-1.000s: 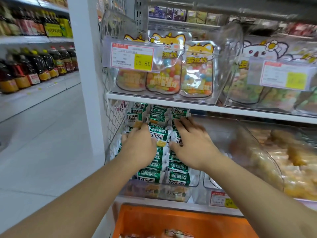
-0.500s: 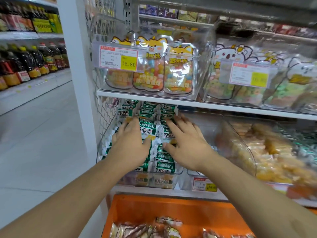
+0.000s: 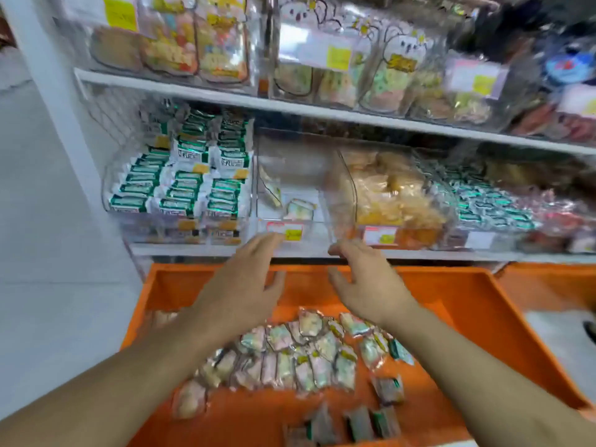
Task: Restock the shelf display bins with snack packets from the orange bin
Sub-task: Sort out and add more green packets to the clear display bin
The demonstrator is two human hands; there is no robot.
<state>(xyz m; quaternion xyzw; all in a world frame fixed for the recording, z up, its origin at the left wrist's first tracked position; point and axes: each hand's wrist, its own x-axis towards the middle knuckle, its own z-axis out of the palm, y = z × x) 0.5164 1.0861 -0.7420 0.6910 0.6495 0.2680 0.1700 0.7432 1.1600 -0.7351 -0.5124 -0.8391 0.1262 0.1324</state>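
Two hands hung empty over the orange bin (image 3: 467, 304), fingers spread and loose, neither touching a packet. Furthest left on the lower shelf, the clear bin of green-and-white packets (image 3: 183, 185) looked packed to its front wall, so it likely needed nothing more. The left hand (image 3: 240, 285) hovered above the bin's back wall, just below the nearly empty clear bin (image 3: 290, 185), which held only a packet or two. Beneath both wrists lay the loose heap of pale snack packets (image 3: 300, 356), spread flat on the orange floor. The right hand (image 3: 364, 285) mirrored the left, palm turned inward.

To do this step well, both hands should probably drop together and scoop from the sides of the heap, gathering a stack rather than single packets. The pale packets seemed to match the sparse middle bin, so that looked the sensible target. Slick wrappers may slide; a firm squeeze from both sides would help.
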